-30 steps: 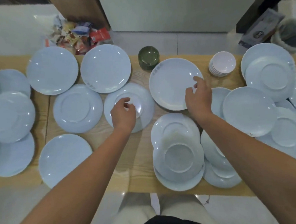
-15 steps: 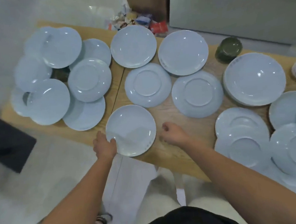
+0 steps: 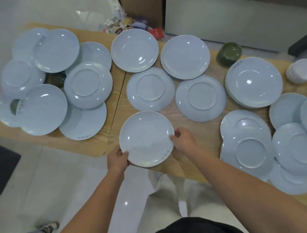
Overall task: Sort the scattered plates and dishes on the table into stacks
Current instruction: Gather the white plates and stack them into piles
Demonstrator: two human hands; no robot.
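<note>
Many pale blue plates lie scattered over the wooden table [image 3: 121,98], some face up, some upside down. At the table's near edge I hold one face-up plate [image 3: 146,138] by its rim: my left hand [image 3: 117,158] grips its lower left side, my right hand [image 3: 183,140] its right side. Behind it sit two upside-down plates [image 3: 150,89] [image 3: 201,97] and two face-up plates [image 3: 134,50] [image 3: 185,57]. A stack of face-up plates [image 3: 254,82] stands to the right. Overlapping heaps lie at far left [image 3: 52,83] and at right [image 3: 275,142].
A green bowl [image 3: 228,53] stands upside down at the back, and a stack of small white dishes [image 3: 303,70] at the right. Another dark bowl [image 3: 55,79] is half buried under the left heap. A pile of wrappers [image 3: 130,24] lies behind the table. Another person's shoe [image 3: 47,229] shows at lower left.
My view has swung left. My right hand came from the stack at the right and closed on the near plate's right rim. My left hand left the middle plate and holds the left rim.
</note>
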